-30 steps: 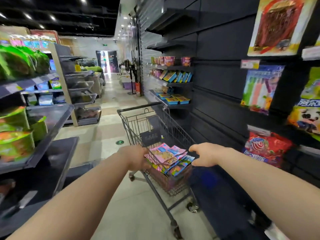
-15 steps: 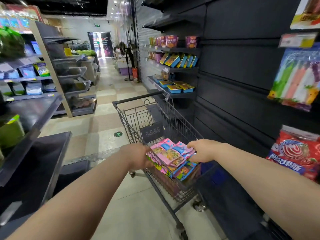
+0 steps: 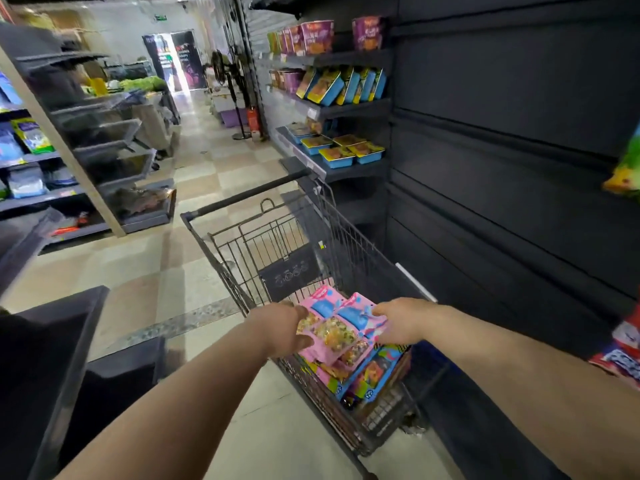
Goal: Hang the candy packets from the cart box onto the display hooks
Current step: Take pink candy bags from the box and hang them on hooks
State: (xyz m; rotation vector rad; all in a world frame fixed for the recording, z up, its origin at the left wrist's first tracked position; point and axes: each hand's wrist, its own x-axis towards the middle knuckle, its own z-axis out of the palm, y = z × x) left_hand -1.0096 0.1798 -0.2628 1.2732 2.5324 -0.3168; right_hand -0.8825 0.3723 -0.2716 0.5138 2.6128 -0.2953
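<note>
- One wire cart [image 3: 311, 237] is shown standing in the aisle, close beside the dark slatted display wall [image 3: 502, 161].
- Two bare forearms are seen reaching into the near end of the cart.
- A fanned bundle of pink candy packets [image 3: 332, 336] is held between the two hands, just above the stack in the cart. Two blue-topped packets lie uppermost, side by side; the number beneath them cannot be counted.
- The left hand [image 3: 284, 327] is closed on the bundle's left edge, its thumb laid on the upper face.
- The right hand [image 3: 403, 320] is closed on the bundle's right edge, fingers curled onto the top packet.
- More packets, in blue and green, are stacked below the bundle inside one brown box [image 3: 403, 363], of which only one wall is visible.
- Two hanging bags are cut off at the right border: one green-yellow bag [image 3: 627, 168] and one red bag [image 3: 620, 344].
- Three stocked shelves are seen beyond the cart: purple cups [image 3: 317, 36] on the top one, leaning blue cartons [image 3: 327, 86] on the middle one, and at least four blue trays [image 3: 337, 157] on the lowest.
</note>
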